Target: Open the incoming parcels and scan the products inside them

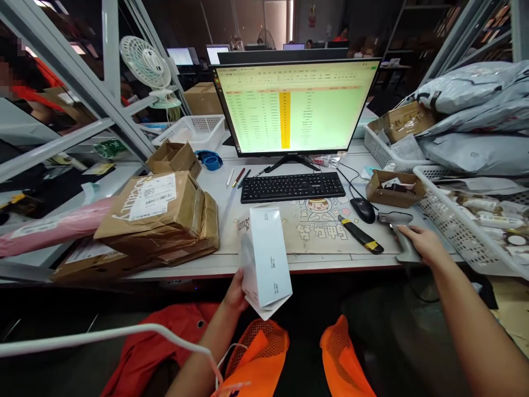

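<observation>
My left hand (236, 293) grips a tall white carton (266, 259) from below and holds it upright over the desk's front edge, in front of me. My right hand (422, 243) rests at the right of the desk with its fingers closed around the handle of a grey barcode scanner (397, 227) that lies there. A yellow-and-black utility knife (361, 235) lies between the carton and the scanner. A black mouse (362, 209) sits just behind the scanner.
A black keyboard (292, 187) and a monitor (294, 106) showing a spreadsheet stand at the centre. Brown parcels (161, 218) are stacked at the left. White baskets (457, 226) and grey mailer bags (475, 116) fill the right. A small open box (392, 188) sits near the mouse.
</observation>
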`<state>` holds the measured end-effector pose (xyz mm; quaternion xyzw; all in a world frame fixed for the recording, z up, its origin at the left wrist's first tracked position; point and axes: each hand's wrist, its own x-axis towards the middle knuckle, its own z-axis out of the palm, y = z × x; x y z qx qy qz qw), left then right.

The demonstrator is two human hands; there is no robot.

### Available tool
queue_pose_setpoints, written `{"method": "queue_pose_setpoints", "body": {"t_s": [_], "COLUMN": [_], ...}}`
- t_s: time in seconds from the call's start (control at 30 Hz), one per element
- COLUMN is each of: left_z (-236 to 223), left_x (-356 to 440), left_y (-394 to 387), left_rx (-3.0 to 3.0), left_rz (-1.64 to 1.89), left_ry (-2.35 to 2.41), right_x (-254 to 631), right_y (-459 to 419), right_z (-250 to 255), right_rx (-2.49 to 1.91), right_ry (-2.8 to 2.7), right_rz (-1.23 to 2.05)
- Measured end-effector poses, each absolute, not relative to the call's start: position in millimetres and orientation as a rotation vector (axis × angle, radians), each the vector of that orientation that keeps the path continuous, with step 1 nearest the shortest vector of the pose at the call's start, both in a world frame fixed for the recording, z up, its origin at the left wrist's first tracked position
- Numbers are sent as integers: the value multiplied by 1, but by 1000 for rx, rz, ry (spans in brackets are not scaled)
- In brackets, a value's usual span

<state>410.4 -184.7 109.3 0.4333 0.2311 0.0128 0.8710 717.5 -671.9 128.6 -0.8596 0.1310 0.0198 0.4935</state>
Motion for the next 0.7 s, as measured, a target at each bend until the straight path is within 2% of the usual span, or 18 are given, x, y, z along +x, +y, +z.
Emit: {"method": "queue_pose_setpoints", "body": {"t_s": [0.17, 0.27, 0.43, 0.53, 0.7], "left_z": [94, 94, 103, 103, 99], "left_x": [378, 369, 374, 377, 375], "left_y": [-175, -171, -169, -170, -177], "left_rx": [884, 880, 1064, 1193, 1176], "left_rz": [143, 250, 455, 457, 407], "left_ry": [613, 694, 723, 679, 671], "right_x": [717, 711, 729, 749, 760], "right_y": [-664, -607, -466, -416, -396], "right_z": [140, 160, 182, 181, 170], "right_rx": [-2619, -2642, -2611, -2675, -2701], "right_ry": [342, 70, -570, -608, -676], "right_rz": [-274, -550, -145, -139, -179]}}
